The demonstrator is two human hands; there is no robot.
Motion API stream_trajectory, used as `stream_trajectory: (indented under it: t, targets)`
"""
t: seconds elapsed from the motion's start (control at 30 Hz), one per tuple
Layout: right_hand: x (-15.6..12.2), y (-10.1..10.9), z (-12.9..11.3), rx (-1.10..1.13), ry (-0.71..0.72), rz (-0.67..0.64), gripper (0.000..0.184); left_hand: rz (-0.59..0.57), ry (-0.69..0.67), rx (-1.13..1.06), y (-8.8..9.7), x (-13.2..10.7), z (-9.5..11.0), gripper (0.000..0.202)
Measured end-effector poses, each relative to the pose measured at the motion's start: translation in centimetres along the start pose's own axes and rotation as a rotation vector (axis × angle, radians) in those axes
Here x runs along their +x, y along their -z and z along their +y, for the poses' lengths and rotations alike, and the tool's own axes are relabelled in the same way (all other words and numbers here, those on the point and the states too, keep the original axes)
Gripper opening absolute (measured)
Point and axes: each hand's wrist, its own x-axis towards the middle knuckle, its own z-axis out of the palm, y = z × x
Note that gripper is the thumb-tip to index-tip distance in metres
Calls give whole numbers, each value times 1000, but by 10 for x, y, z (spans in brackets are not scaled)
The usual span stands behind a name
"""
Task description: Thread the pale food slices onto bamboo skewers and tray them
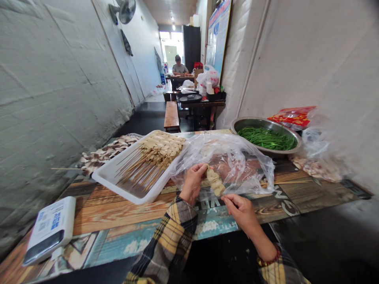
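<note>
My left hand (193,182) pinches the upper end of a skewer of folded beige food (214,181), which looks like tofu skin. At its lower end, the fingertips of my right hand (239,210) are closed on what seems to be the stick, mostly hidden by the fingers. The piece hangs tilted above the table's near side. To the left, a white tray (139,198) holds many similar skewers (162,144), their bare sticks pointing toward me. Just behind my hands lies a clear plastic bag (192,154), with something pinkish-brown under or inside it.
A metal bowl of green chives (266,138) stands at the back right beside a bag of pale pieces (318,167). Mushroom-like skewers (109,152) lie behind the tray. A white box-shaped device (51,228) sits at the left. Loose sticks (291,182) lie rightward. A person (180,68) sits far back.
</note>
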Motion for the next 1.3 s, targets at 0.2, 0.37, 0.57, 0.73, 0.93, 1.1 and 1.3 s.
stream_trajectory:
  t: [0.2, 0.37, 0.57, 0.73, 0.93, 1.1, 1.3]
  targets:
    - [-1, 0, -3, -104, 51, 50, 31, 27, 13, 52, -1, -1, -1, 31]
    - [-2, -1, 1, -131, 77, 59, 31, 36, 37, 61, -2, -1, -3, 31]
    - [-3, -1, 1, -143, 97, 75, 31, 24, 33, 58, -3, -1, -3, 31]
    - [-3, 0, -1, -129, 73, 68, 30, -9, 27, 61, -6, -2, -4, 32]
    - [-2, 1, -4, -97, 30, 80, 31, -53, 84, 12, -7, -3, -6, 35]
    - [1, 2, -5, 4, -21, 85, 34, -178, 143, -51, -7, -6, -4, 41]
    - [2, 1, -4, 60, -60, 84, 32, -330, 206, 23, -11, -11, -11, 39]
